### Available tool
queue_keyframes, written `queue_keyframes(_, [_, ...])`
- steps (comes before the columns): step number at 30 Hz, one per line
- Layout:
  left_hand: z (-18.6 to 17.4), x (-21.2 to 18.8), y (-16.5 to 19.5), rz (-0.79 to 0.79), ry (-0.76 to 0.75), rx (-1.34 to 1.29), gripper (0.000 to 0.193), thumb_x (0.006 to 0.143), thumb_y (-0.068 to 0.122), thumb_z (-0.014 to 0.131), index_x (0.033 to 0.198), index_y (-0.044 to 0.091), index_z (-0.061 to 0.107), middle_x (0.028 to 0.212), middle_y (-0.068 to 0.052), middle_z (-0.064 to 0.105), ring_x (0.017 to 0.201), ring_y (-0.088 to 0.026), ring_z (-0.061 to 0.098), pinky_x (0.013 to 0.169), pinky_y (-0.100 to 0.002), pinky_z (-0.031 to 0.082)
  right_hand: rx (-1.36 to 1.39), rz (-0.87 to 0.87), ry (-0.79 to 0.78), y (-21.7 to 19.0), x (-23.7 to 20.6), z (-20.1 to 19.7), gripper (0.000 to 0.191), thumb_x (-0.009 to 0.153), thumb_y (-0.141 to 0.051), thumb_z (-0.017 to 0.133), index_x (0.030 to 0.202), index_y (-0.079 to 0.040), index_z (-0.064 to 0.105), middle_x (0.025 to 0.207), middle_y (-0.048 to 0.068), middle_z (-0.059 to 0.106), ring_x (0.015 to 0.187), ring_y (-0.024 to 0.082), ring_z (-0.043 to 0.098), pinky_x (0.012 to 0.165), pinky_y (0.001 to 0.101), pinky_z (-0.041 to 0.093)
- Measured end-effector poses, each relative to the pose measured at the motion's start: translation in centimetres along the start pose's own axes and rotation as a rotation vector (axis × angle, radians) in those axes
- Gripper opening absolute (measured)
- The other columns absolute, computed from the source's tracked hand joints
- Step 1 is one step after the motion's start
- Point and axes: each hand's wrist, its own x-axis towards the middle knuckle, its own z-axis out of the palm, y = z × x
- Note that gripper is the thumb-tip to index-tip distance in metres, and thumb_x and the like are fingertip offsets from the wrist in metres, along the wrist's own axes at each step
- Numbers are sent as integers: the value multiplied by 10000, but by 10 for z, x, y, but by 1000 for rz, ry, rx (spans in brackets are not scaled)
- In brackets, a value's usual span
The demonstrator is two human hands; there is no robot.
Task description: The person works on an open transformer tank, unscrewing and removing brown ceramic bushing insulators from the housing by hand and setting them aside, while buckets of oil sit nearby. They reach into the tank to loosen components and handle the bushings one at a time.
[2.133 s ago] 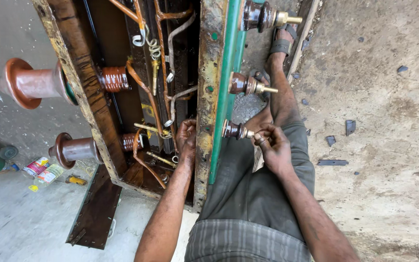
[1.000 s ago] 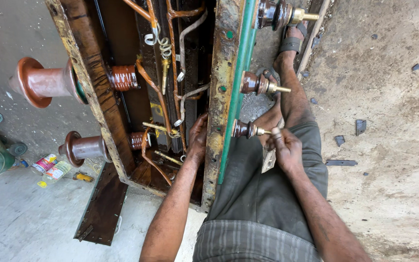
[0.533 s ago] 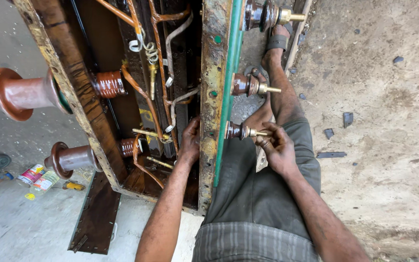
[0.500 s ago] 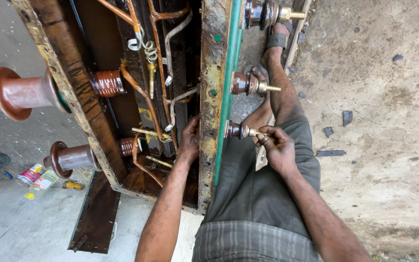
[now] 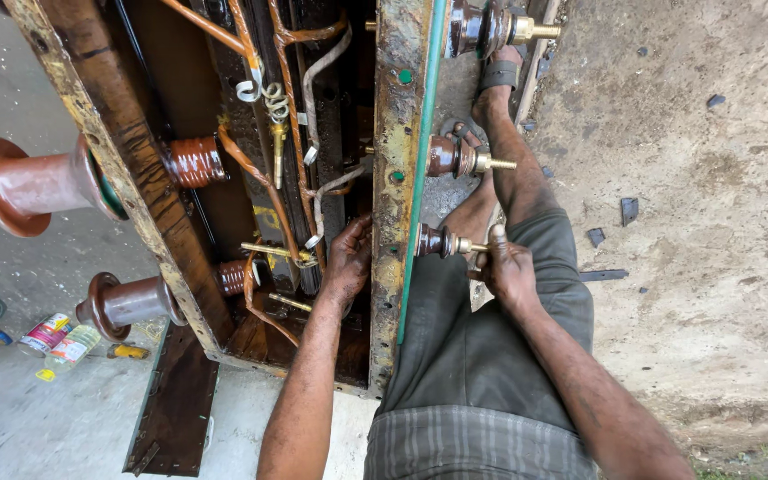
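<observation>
We reach our left hand (image 5: 347, 260) into the open rusty metal tank (image 5: 395, 133), its fingers curled against the inner face of the yellowed side wall, just beside the bent copper leads (image 5: 291, 191); we cannot tell whether it grips anything there. Our right hand (image 5: 506, 267) is outside that wall, fingers closed around the brass stud (image 5: 471, 246) of the nearest small brown insulator (image 5: 433, 240), which sticks out of the wall next to a green strip (image 5: 420, 178). Two more such insulators (image 5: 448, 156) sit further along the same wall. On the tank's far side, two large brown bushings (image 5: 24, 185) point outward over the grey floor (image 5: 46, 418), where small cans (image 5: 60, 338) lie
</observation>
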Motion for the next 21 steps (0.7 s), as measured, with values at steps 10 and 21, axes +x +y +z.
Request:
queue_keyframes(10, [-7,0,0,-33,-28,26,490,998,161,634,1469,70,538,1325,-122,684,1226,-220,643,1050,-419,554,-114,-127,5,-3,-9,3,536,1147,-366,516,896,75,688,677,107,598,539,138,528,638,333,586])
queue_keyframes(21, [-9,4,-4,-71,-50,67,475,1003,156,638,1465,95,549,1320,-122,689,1222,-213,652,1061,-420,562,-58,-107,-44,7,0,-8,617,1170,-395,492,854,108,661,604,150,584,551,202,617,655,380,666])
